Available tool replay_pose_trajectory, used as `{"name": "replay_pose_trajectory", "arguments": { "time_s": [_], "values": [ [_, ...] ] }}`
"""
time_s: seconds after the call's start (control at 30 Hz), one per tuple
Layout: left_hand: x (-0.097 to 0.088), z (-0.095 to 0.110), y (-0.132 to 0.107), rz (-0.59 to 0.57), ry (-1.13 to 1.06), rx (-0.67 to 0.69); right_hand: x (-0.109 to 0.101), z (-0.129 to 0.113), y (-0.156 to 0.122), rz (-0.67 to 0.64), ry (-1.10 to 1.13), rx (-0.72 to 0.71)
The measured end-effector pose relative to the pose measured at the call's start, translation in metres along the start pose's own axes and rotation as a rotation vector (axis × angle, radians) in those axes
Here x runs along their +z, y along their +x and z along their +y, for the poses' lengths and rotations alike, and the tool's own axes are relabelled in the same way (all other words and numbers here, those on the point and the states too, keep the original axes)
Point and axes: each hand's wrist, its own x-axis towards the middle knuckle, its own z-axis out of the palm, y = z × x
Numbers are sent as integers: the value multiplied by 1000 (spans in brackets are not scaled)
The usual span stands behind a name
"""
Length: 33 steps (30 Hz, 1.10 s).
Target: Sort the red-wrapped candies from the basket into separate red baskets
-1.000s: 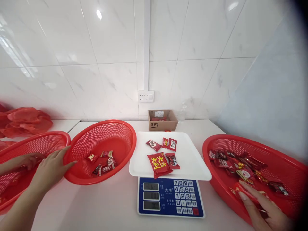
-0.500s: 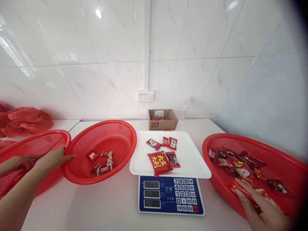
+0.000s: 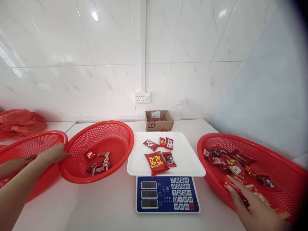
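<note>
My left hand (image 3: 51,155) is at the near-left rim of a red perforated basket (image 3: 117,126), fingers closed over the edge and partly hidden. Several wrapped sweets (image 3: 99,163) lie in that basket. At the right, my right hand (image 3: 252,203) reaches into another red basket (image 3: 286,166), thumb and fingers pinching a red candy packet (image 3: 234,186). More wrapped candies (image 3: 238,168) are heaped beyond those fingers. Between the baskets, a digital scale (image 3: 167,195) carries a white tray (image 3: 187,160) with a large red packet (image 3: 157,163) and several smaller sweets (image 3: 169,158).
A third red basket (image 3: 61,136) stands at the far left, with another person's hand (image 3: 18,165) over it. Red plastic bags (image 3: 21,123) lie behind it. A cardboard box (image 3: 160,125) sits behind the tray, below a wall socket (image 3: 142,97).
The whole view has shifted slightly left. My right hand stays in the right basket with the packet between its fingers. The other person's hand has moved a little lower behind my left arm.
</note>
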Motion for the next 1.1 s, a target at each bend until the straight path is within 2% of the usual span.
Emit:
{"name": "replay_pose_trajectory", "arguments": {
  "time_s": [0.1,0.33,0.67,1.1],
  "values": [
    [0,-2,3,-128,49,-43,-1,-2,0,-6,-6,18],
    [2,-3,2,-215,113,-77,-3,-4,-2,36,12,-43],
    [3,-5,7,-221,130,-62,-9,-13,-3,52,29,-1],
    [4,-6,6,-221,108,-44,-17,-17,-1,-16,66,67]
  ]
}}
